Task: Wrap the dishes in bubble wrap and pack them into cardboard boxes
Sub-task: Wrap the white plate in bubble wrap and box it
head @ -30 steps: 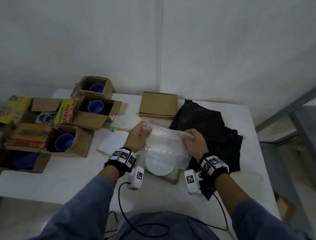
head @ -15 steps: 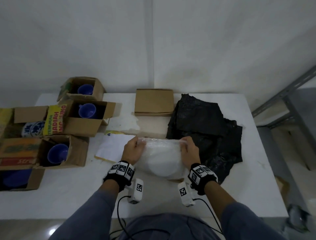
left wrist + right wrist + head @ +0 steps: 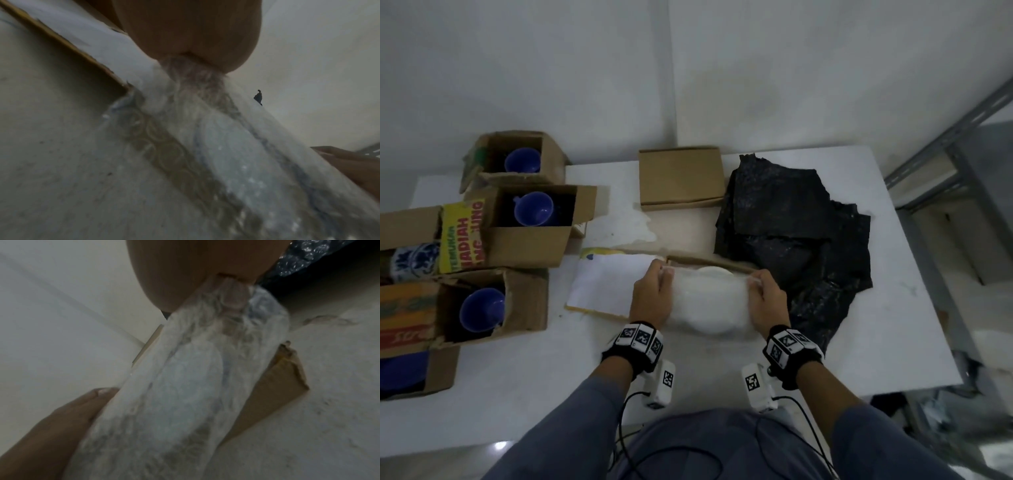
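Both hands grip a bubble-wrapped dish at the middle of the desk.

The left hand and the right hand each have their fingers curled onto one end of the clear bubble wrap — the sheet lies over a white dish that rests on a flattened piece of cardboard on the white desk. Just to the right lies a heap of black bubble wrap; a closed cardboard box sits behind. At the left, open cardboard boxes hold blue cups.
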`<state>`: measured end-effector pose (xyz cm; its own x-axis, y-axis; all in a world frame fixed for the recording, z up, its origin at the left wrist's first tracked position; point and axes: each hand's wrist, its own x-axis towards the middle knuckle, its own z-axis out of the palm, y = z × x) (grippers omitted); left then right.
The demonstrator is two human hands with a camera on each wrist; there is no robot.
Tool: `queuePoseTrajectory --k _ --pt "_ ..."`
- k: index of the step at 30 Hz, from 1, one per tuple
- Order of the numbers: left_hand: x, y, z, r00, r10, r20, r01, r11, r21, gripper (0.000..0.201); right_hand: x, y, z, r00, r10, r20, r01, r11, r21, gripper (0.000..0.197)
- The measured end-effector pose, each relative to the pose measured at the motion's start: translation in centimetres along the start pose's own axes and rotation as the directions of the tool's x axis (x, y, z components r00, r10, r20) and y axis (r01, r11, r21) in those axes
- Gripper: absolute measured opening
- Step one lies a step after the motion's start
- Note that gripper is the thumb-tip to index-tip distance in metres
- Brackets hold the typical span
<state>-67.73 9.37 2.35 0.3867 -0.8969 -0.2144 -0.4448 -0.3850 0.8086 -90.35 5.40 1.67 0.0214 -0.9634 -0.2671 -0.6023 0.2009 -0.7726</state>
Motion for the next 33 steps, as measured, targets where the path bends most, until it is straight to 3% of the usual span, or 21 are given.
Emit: queuePoseTrajectory --k 3,5,7,8,10,13,17,19,22,24,26,29,33 --pt "1.1 -0.3 0.1 0.999 0.043 -0.001 -0.043 0.999 0.007 0.012 0.3 -0.2 0.1 0.998 0.035 -0.056 -0.038 0.998 -0.046 0.015" --pt "2.0 -0.4 -0.1 0.996 0.067 -0.056 -0.065 0.997 0.035 0.018 0.9 -0.4 0.1 0.995 0.065 -0.08 -0.071 0.994 -0.078 0.017" --pt "2.5 -0.3 -0.5 0.959 0.257 -0.117 -0.232 0.953 0.196 0.028 1.3 -0.7 0.2 0.995 0.067 -0.08 -0.078 0.986 -0.149 0.019" --pt "2.5 0.0 -0.6 0.922 0.381 -0.069 -0.348 0.894 0.284 0.031 1.5 -0.8 0.2 0.995 0.069 -0.078 -0.083 0.977 -0.195 0.021" --pt "2.7 0.9 -0.4 0.848 0.496 0.189 -0.53 0.778 0.336 0.037 1.8 -1.0 0.3 0.992 0.08 -0.102 -0.105 0.955 -0.277 0.023" --pt "2.8 1.2 0.3 0.772 0.391 0.501 -0.602 0.702 0.38 0.053 1.7 -1.3 0.4 0.994 0.039 -0.102 -0.075 0.918 -0.389 0.024" --pt "3.2 0.5 0.7 0.757 0.298 0.581 -0.611 0.638 0.469 0.077 1.6 -1.3 -0.4 0.986 -0.051 -0.161 -0.051 0.818 -0.573 0.029" --pt "3.1 0.3 0.8 0.755 0.314 0.576 -0.63 0.594 0.501 0.079 1.5 -1.3 -0.7 0.959 -0.233 -0.163 0.078 0.768 -0.635 0.035" --pt "2.8 -0.5 1.2 0.743 0.354 0.568 -0.66 0.528 0.534 0.083 1.3 -1.7 -0.2 0.874 -0.479 0.076 0.428 0.688 -0.585 0.037" --pt "2.7 -0.9 1.3 0.736 0.365 0.57 -0.669 0.518 0.533 0.088 0.9 -2.1 0.5 0.858 -0.443 0.26 0.506 0.645 -0.573 0.051" --pt "2.8 -1.0 1.3 0.729 0.35 0.589 -0.672 0.531 0.516 0.096 0.5 -2.3 1.0 0.887 -0.272 0.373 0.457 0.633 -0.625 0.074" --pt "3.0 -0.9 1.0 0.728 0.282 0.625 -0.646 0.586 0.489 0.107 0.1 -2.0 1.3 0.903 -0.171 0.395 0.404 0.651 -0.643 0.095" --pt "3.2 -1.0 0.7 0.725 0.229 0.65 -0.613 0.645 0.457 0.116 -0.2 -1.8 1.9 0.923 -0.12 0.365 0.339 0.702 -0.627 0.106"
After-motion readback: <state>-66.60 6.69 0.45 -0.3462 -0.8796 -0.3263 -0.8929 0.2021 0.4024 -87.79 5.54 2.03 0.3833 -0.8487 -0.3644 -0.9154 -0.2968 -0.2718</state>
